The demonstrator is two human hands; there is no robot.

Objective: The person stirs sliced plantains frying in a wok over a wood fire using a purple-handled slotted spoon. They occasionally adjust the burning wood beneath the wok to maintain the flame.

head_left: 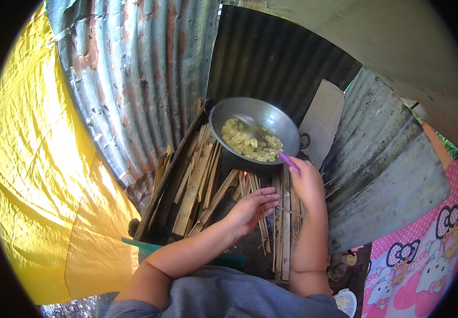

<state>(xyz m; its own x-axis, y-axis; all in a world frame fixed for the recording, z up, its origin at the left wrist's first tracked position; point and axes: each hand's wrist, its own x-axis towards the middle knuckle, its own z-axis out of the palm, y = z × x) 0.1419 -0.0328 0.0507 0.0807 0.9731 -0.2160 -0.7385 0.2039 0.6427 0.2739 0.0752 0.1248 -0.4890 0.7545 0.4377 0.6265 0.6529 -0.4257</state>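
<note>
A wide metal wok with loop handles sits over a wood fire. Pale yellow slices, some ring-like, lie in liquid inside it. My right hand is closed around the purple handle of a skimmer, whose metal head is down among the slices. Below the wok, my left hand hovers over the firewood, fingers stretched out and apart from the wok. A thin stick shows beside its fingertips; I cannot tell whether they touch. Red embers glow under the wok.
Corrugated metal sheets stand behind and at both sides. A cardboard piece leans right of the wok. Yellow cloth hangs at the left, and a pink patterned sheet at the right. A white container stands at the lower right.
</note>
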